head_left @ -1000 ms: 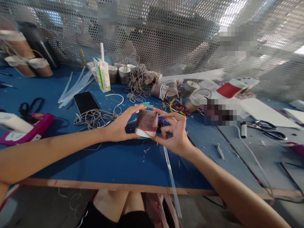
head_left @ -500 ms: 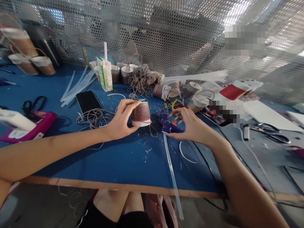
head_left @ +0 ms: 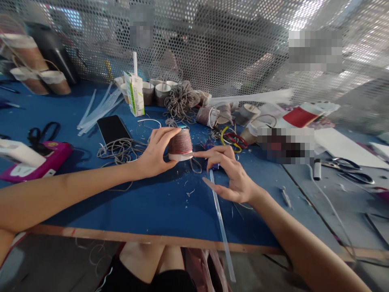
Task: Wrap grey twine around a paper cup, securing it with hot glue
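Note:
Cord in brownish red is wound around a small cup (head_left: 181,142), which sits upside down with its white rim low. My left hand (head_left: 158,152) grips it from the left, fingers at the top and thumb at the rim. My right hand (head_left: 229,172) has its fingers apart, and the index fingertip touches the cup's rim on the right. Behind that hand lies a blue glue gun (head_left: 209,145), mostly hidden, with a clear glue stick (head_left: 220,223) reaching past the table's front edge. A loop of cord (head_left: 196,165) hangs beside the cup.
Left of the cup are tangled cord (head_left: 121,149), a black phone (head_left: 113,129) and a magenta power strip (head_left: 56,156). Behind stand a drink carton (head_left: 135,95), cups (head_left: 162,93) and a cord bundle (head_left: 181,101). Yellow-handled pliers (head_left: 225,136) and scissors (head_left: 343,164) lie right.
My right hand has left the glue gun, moving left and toward me, and its index finger now reaches the cup's rim. My left hand keeps its hold.

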`<state>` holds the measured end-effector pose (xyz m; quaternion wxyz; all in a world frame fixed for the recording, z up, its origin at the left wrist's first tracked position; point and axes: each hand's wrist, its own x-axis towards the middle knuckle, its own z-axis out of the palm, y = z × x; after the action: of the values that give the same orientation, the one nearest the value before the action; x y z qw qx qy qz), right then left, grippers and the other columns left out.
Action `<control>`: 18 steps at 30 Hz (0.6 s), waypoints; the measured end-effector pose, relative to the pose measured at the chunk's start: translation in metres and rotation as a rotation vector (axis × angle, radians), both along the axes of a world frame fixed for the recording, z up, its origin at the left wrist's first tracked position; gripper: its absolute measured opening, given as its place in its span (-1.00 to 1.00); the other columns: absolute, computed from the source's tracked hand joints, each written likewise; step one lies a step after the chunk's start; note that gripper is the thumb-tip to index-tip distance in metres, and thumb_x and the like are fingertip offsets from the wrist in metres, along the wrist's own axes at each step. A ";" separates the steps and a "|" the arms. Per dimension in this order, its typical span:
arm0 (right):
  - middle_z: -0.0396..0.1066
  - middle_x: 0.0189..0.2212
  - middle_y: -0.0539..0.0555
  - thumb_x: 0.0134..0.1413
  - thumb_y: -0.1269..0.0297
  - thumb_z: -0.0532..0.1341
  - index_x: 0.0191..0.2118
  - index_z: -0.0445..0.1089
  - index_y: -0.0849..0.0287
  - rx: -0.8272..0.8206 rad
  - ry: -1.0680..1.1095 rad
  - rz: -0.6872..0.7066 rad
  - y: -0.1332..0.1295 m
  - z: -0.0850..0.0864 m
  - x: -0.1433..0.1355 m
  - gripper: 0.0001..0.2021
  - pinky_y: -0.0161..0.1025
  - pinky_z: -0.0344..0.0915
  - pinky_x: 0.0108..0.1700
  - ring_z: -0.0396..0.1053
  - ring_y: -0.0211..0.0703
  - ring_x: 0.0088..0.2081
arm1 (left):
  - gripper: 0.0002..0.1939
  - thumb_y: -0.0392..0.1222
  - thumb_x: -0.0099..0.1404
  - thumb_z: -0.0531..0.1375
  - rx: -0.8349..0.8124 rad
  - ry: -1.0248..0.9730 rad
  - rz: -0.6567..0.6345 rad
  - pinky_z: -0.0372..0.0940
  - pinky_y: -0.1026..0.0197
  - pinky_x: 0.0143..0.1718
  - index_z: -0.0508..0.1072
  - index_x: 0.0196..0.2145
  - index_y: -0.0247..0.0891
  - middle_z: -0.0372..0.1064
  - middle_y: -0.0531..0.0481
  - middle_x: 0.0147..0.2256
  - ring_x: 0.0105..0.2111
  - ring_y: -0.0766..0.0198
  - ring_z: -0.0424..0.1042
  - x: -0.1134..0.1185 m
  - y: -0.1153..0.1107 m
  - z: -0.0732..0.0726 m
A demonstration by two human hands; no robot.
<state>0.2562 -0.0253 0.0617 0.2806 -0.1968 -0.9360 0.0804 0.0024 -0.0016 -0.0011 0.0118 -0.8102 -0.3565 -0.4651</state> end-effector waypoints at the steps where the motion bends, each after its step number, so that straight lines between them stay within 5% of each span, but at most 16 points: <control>1: 0.48 0.03 0.19 0.16 0.15 0.14 -0.24 0.18 0.06 0.000 -0.012 0.002 0.000 0.000 -0.001 -0.85 0.08 0.26 -0.04 0.23 0.06 -0.10 | -0.24 -0.24 0.14 0.27 0.003 -0.001 -0.001 0.27 -0.13 0.15 0.09 0.25 -0.17 0.27 -0.19 0.11 0.11 -0.03 0.28 0.000 0.000 0.000; 18: 0.47 0.13 0.11 0.14 0.04 0.09 -0.38 0.13 0.04 -0.217 -0.021 -0.100 0.002 -0.003 0.002 -0.78 0.10 0.23 -0.07 0.19 0.06 -0.14 | -0.27 -0.16 0.16 0.31 -0.024 -0.008 -0.007 0.29 -0.12 0.11 0.11 0.22 -0.12 0.30 -0.17 0.11 0.10 -0.04 0.30 -0.002 0.001 0.000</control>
<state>0.2587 -0.0236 0.0583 0.2516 -0.2733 -0.9137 0.1650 0.0007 -0.0001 -0.0013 -0.0010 -0.8096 -0.3591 -0.4643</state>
